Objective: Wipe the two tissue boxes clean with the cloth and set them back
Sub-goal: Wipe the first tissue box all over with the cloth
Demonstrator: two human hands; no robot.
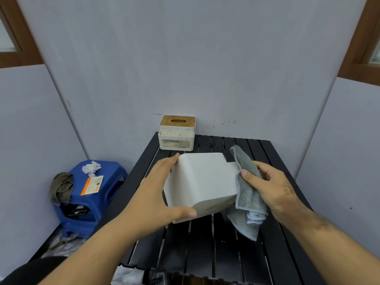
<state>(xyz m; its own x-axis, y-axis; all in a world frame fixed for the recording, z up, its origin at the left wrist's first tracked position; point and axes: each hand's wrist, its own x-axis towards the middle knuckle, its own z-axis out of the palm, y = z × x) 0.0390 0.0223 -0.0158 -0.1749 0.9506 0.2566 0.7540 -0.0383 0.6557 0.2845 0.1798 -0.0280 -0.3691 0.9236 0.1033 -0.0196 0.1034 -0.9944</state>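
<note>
My left hand (158,194) grips a plain white tissue box (202,183), tilted and lifted above the black slatted table (207,251). Its smooth underside faces me. My right hand (271,187) holds a grey-blue cloth (246,194) pressed against the box's right end, and the cloth's lower folds hang toward the table. A second tissue box (177,133), white with dark specks, a wooden lid and a label, stands upright at the table's far left edge by the wall.
A blue plastic stool (102,194) stands left of the table with a crumpled tissue (91,166), an orange-and-white packet (92,185) and a brown rag (61,187) on it. Grey walls close in behind and on both sides.
</note>
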